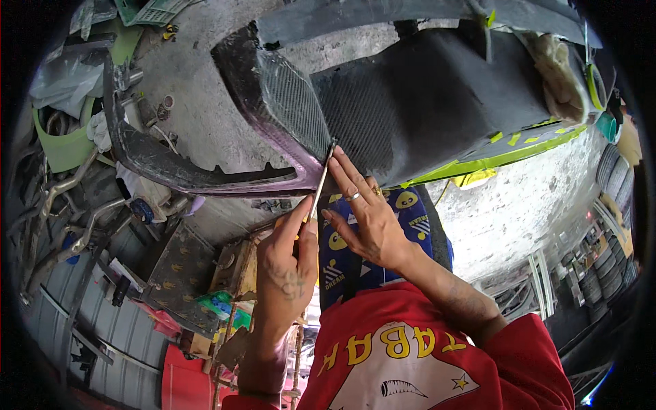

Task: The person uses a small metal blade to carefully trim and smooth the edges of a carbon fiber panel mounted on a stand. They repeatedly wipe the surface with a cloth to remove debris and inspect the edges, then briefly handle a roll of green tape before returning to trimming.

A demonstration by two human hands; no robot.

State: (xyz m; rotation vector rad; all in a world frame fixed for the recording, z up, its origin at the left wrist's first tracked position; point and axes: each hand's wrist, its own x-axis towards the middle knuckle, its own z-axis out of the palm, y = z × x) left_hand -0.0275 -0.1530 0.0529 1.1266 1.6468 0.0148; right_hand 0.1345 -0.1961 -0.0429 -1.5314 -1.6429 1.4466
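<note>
My left hand [288,263] is closed around a thin tool with a long pale metal shaft [322,181], like a screwdriver; most of its handle is hidden in my grip. Its dark tip meets the seam between a ribbed, carbon-weave corner piece [290,102] and a larger black carbon-weave panel [424,96] of what looks like a car bumper. My right hand [369,222], with rings on it, has its fingers stretched out. Its foremost fingertips lie beside the shaft close to the tip, apparently touching it. A purple-tinted edge [307,164] runs under the corner piece.
Yellow-green tape [492,162] lines the panel's lower edge, and a beige cloth [557,75] hangs over its right end. Bent metal pipes [75,205] and a green part [61,140] lie at left. Stacked tyres [608,263] stand at right.
</note>
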